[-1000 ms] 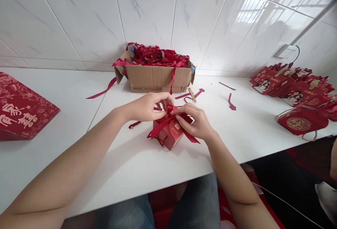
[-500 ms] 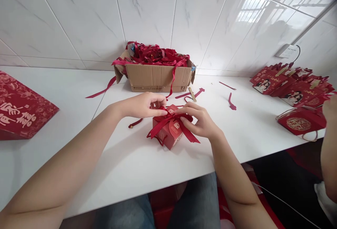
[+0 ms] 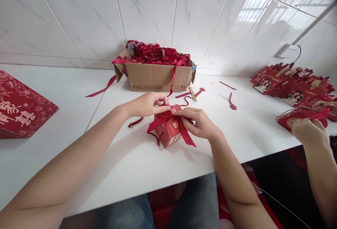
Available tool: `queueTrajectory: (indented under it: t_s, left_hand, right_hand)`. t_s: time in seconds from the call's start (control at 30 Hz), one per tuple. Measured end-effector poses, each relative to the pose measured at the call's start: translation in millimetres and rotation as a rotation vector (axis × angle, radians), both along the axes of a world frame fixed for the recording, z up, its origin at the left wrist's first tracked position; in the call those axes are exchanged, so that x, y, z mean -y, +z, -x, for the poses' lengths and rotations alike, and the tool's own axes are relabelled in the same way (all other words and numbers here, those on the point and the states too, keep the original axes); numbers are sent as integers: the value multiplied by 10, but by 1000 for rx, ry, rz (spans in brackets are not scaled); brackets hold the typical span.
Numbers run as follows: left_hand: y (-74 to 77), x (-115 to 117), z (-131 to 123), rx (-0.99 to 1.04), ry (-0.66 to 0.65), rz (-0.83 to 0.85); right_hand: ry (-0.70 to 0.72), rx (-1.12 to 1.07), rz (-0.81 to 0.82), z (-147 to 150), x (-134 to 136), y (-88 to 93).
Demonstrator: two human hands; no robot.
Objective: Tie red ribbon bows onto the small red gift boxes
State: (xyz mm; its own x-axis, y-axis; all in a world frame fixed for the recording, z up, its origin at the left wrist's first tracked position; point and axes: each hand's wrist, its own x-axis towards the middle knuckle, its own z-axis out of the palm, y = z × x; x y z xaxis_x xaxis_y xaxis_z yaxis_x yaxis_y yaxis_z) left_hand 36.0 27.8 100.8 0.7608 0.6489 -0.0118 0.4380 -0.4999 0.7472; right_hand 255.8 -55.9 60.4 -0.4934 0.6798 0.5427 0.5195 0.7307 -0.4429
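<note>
A small red gift box (image 3: 168, 132) with pale lettering stands on the white table in front of me. Across its top runs a red ribbon (image 3: 187, 135), tied in a bow, with tails hanging over the front. My left hand (image 3: 154, 103) pinches the bow's left loop at the back left of the lid. On the right, my right hand (image 3: 198, 120) grips the other loop between thumb and fingers. Both hands partly cover the knot. Red cord (image 3: 157, 138) hangs at the box's left side.
Behind stands a cardboard box (image 3: 155, 76) heaped with red ribbons. Scraps and a gold strip (image 3: 193, 94) lie before it. A large red box (image 3: 23, 108) is at left. On the right, a co-worker's hands (image 3: 309, 130) hold red ribbon by several red gift boxes (image 3: 271, 79).
The bow's loops have been drawn smaller and the gift box has turned slightly. My right hand has shifted a little. The co-worker's hands have come into view over a red box with ribbon.
</note>
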Motion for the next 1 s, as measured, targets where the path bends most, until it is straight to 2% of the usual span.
queueTrajectory:
  t_s: [0.27, 0.43, 0.6, 1.0]
  left_hand:
    - [-18, 12, -28, 40, -44, -61]
    - [-35, -9, -22, 76, -118, -17]
    - [-46, -18, -24, 60, -102, 13]
    - [-130, -60, -45, 39, -68, -172]
  right_hand:
    - [59, -2, 1, 22, 14, 16]
    - [103, -14, -7, 11, 12, -7]
    - [129, 15, 21, -5, 15, -6]
    - [178, 84, 42, -28, 4, 23]
